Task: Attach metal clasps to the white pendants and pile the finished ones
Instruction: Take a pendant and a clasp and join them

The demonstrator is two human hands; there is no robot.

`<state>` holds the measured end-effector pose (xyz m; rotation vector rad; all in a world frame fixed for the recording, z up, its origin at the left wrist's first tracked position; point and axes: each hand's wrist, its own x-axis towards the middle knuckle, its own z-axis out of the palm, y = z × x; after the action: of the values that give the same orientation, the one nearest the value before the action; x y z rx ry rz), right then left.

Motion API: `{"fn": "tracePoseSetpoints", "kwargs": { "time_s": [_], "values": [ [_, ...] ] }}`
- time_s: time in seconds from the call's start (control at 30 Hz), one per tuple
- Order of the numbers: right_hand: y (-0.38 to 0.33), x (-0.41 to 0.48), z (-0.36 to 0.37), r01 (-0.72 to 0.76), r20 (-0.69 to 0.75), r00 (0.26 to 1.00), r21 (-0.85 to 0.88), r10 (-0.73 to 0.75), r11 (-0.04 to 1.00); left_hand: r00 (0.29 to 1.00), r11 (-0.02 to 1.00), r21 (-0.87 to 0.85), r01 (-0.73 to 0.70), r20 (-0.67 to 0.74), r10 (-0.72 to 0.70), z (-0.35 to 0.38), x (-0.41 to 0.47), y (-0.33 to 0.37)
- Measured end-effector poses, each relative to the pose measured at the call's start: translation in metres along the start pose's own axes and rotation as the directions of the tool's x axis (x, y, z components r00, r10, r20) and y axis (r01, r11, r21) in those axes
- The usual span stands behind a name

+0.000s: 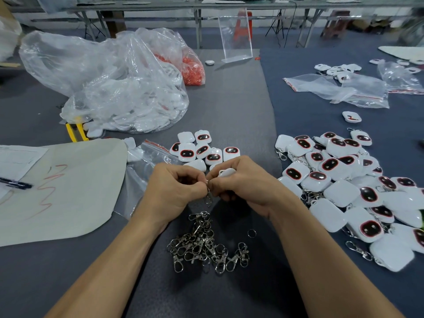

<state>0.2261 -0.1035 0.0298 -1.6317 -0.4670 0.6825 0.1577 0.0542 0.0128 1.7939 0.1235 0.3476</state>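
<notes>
My left hand (175, 188) pinches the ring of a metal clasp (208, 198) that hangs between both hands. My right hand (241, 182) grips a white pendant (226, 172) and meets the left at the ring. Below the hands lies a heap of loose metal clasps (204, 246) with a single ring (251, 233) beside it. A small group of white pendants with black-and-red faces (202, 149) sits just beyond the hands. To the right spreads a big pile of pendants with clasps on them (348, 187).
A large clear bag of white parts (128, 97) and a bag of orange pieces (192, 67) lie at the back left. A beige sheet (68, 189) with a pen (16, 183) is at left, yellow cutters (75, 131) behind it. Empty zip bags (339, 88) lie far right.
</notes>
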Motion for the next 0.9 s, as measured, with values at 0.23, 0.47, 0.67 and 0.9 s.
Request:
{"fn": "tracePoseSetpoints", "kwargs": {
  "time_s": [0.23,0.47,0.67,0.9],
  "values": [
    [-0.001,-0.003,-0.005,0.0,0.078,0.997,-0.002,0.0,1.0,0.948,0.94,0.317,-0.129,-0.24,0.211,-0.002,0.0,-0.003],
    [0.002,-0.006,-0.023,0.043,0.133,0.99,-0.005,-0.042,0.999,0.944,0.78,0.602,-0.173,-0.124,0.305,-0.005,-0.003,-0.004],
    [0.013,-0.004,-0.011,0.06,-0.01,0.998,0.24,-0.06,0.969,0.953,0.649,0.722,-0.239,0.045,0.301,0.0,-0.004,-0.004],
    [0.022,-0.007,-0.009,0.123,-0.256,0.964,0.182,-0.074,0.975,0.985,0.833,0.548,-0.074,-0.093,0.148,-0.007,0.002,-0.004]
  ]
}}
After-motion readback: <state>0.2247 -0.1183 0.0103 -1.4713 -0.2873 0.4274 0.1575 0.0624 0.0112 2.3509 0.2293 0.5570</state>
